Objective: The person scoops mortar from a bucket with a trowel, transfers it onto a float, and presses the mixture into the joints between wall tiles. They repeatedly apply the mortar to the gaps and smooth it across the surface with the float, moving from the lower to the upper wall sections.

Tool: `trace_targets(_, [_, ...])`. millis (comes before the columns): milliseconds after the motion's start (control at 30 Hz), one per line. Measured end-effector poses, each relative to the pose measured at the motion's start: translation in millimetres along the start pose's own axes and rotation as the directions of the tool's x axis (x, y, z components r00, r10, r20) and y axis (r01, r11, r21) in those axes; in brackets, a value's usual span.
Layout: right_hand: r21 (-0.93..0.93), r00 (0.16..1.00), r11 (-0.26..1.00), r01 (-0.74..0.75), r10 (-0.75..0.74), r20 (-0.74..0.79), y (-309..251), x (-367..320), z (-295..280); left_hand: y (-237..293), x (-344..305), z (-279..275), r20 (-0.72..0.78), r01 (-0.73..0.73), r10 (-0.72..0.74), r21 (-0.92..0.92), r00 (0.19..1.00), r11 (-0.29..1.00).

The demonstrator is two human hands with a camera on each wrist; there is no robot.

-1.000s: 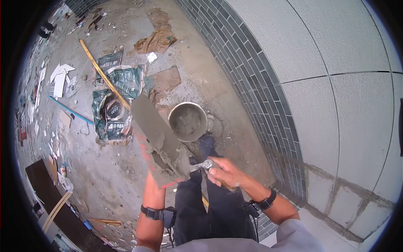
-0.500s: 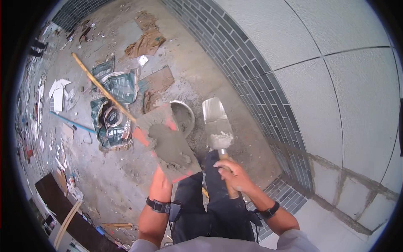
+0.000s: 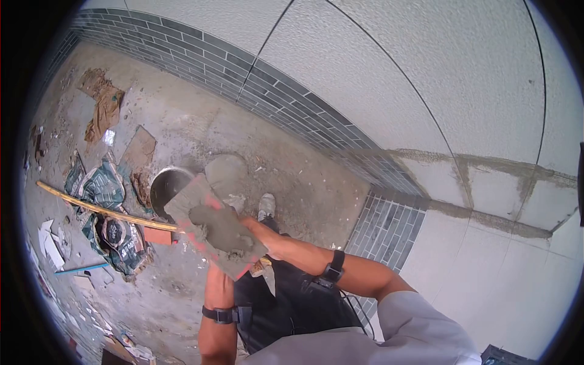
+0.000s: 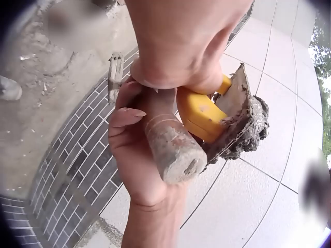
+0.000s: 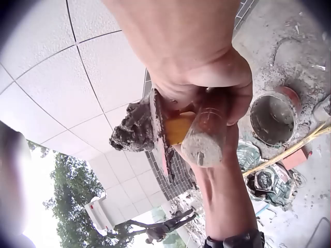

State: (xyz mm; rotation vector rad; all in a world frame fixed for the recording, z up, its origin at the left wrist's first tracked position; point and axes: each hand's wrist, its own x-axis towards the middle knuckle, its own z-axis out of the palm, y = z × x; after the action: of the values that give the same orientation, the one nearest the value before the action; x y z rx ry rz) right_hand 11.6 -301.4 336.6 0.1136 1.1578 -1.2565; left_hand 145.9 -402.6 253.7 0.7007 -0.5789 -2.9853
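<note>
Trowel handle (image 5: 204,144), gripped by right hand (image 5: 217,77), is now tucked under hawk (image 3: 187,199), held by left hand (image 4: 181,59); mortar (image 3: 220,230) working seems paused.

At twelve o'clock we see the left hand (image 4: 178,57), which grips a yellow handle (image 4: 199,116). From the lower hand at seven, the right hand (image 4: 133,157), we make out fingers curled round a brown handle (image 4: 173,150), its caked butt pointing towards five. At three we find a board (image 4: 239,103) on the yellow handle, lumpy grey mortar (image 4: 253,129) clinging to its far face. Behind, we have dark brick tiles (image 4: 77,160) towards eight, pale panels (image 4: 253,188) towards four and greenery (image 4: 323,36) towards two.
</note>
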Motion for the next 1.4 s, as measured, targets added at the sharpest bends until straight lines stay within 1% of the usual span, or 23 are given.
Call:
trace_targets(33, [0.147, 0.999, 0.989, -0.031, 0.036, -0.026, -2.6, -4.9, -4.7, -2.2, 2.4, 6.0, -0.024, 0.005, -0.004, 0.035, 1.0, 0.999])
trace_targets(200, [0.301, 0.99, 0.95, -0.088, 0.117, -0.082, 2.2, -29.4, -35.7, -23.7, 34.8, 37.1, -0.149, 0.05, -0.019, 0.213, 0.989, 0.976])
trace_targets(267, [0.34, 0.986, 0.936, -0.091, 0.133, -0.104, -0.1, -40.6, -46.1, -35.4, 20.1, 41.7, -0.2, 0.061, -0.004, 0.283, 0.98, 0.957])
trace_targets(333, [0.272, 0.994, 0.962, 0.023, 0.007, -0.109, -2.8, -53.6, -51.9, -33.1, 25.1, 39.3, -0.253, 0.077, 0.015, 0.35, 0.967, 0.934])
trace_targets(400, [0.251, 0.996, 0.967, 0.044, -0.024, -0.083, 7.5, -54.7, -65.6, -30.7, 15.2, 36.6, -0.295, 0.092, 0.039, 0.415, 0.955, 0.905])
trace_targets(433, [0.219, 0.997, 0.974, 0.066, -0.053, -0.064, 11.0, -55.6, -72.2, -24.2, 18.3, 39.9, -0.291, 0.093, 0.038, 0.422, 0.956, 0.902])
trace_targets(500, [0.204, 0.995, 0.975, 0.082, -0.07, -0.066, 15.6, -61.7, -80.6, -8.4, 23.2, 44.7, -0.153, 0.078, -0.023, 0.366, 0.988, 0.927])
trace_targets(533, [0.187, 0.995, 0.978, 0.088, -0.077, -0.064, 15.4, -64.9, -82.7, -10.5, 26.5, 40.5, -0.139, 0.103, -0.062, 0.312, 0.988, 0.944])
trace_targets(600, [0.168, 0.995, 0.982, 0.092, -0.083, -0.056, 22.6, -65.9, -89.0, -12.3, 34.5, 46.7, -0.137, 0.103, -0.061, 0.326, 0.989, 0.94])
trace_targets(700, [0.114, 0.994, 0.988, 0.103, -0.099, -0.047, 25.1, -71.4, -96.0, -31.4, 78.5, 85.9, -0.143, 0.111, -0.063, 0.355, 0.988, 0.928])
trace_targets(767, [0.079, 0.994, 0.991, 0.11, -0.107, -0.034, 24.9, -77.6, -98.4, -41.3, 79.9, 100.2, -0.157, 0.113, -0.058, 0.373, 0.986, 0.921])
trace_targets(833, [0.193, 0.997, 0.98, 0.044, -0.03, -0.075, 23.3, -82.5, -103.0, -45.8, 82.2, 108.5, -0.172, 0.113, -0.048, 0.397, 0.984, 0.911])
trace_targets(933, [0.205, 0.994, 0.979, 0.014, 0.008, -0.106, 22.5, -93.9, -114.0, -45.6, 60.0, 108.1, -0.193, 0.117, -0.034, 0.433, 0.981, 0.894])
trace_targets(1033, [0.293, 0.992, 0.954, 0.056, -0.019, -0.128, 41.0, -104.1, -144.0, -40.6, 64.6, 104.4, -0.226, 0.126, -0.02, 0.466, 0.974, 0.876])
trace_targets(1067, [0.483, 0.981, 0.874, 0.056, 0.042, -0.19, 39.4, -113.4, -149.9, -32.4, 65.9, 83.6, -0.26, 0.214, -0.092, 0.488, 0.961, 0.846])
trace_targets(1100, [0.653, 0.966, 0.755, 0.059, 0.121, -0.228, 29.0, -122.9, -151.2, -25.1, 62.5, 87.5, -0.279, 0.209, -0.074, 0.493, 0.957, 0.845])
trace_targets(1167, [0.61, 0.934, 0.776, 0.161, 0.079, -0.348, 25.5, -127.7, -165.3, -8.4, 48.7, 104.3, -0.216, 0.094, -0.03, 0.292, 0.976, 0.952])
trace_targets(1200, [0.612, 0.946, 0.779, 0.137, 0.081, -0.314, 17.5, -129.0, -168.2, -7.9, 42.2, 109.1, -0.268, 0.07, 0.004, 0.264, 0.963, 0.962])
trace_targets(1233, [0.48, 0.919, 0.854, 0.201, 0.005, -0.394, 6.8, -134.6, -168.0, -9.5, 39.8, 117.9, -0.376, 0.091, 0.001, 0.226, 0.927, 0.97])
trace_targets(1267, [0.334, 0.88, 0.905, 0.263, -0.083, -0.468, 1.2, -140.4, -170.1, -22.9, 40.5, 97.5, -0.491, 0.128, 0.05, 0.322, 0.869, 0.938])
trace_targets(1300, [0.337, 0.883, 0.906, 0.258, -0.079, -0.462, 8.0, -143.0, -179.1, -44.9, 44.1, 69.9, -0.592, 0.183, 0.104, 0.404, 0.799, 0.897])
trace_targets(1333, [0.314, 0.9, 0.912, 0.264, -0.116, -0.42, 20.6, -140.9, -191.7, -55.6, 48.5, 51.6, -0.593, 0.179, 0.109, 0.405, 0.798, 0.897])
trace_targets(1400, [0.286, 0.914, 0.918, 0.276, -0.158, -0.374, 32.8, -135.6, -200.7, -61.4, 60.4, 36.8, -0.69, 0.336, 0.183, 0.544, 0.7, 0.769])
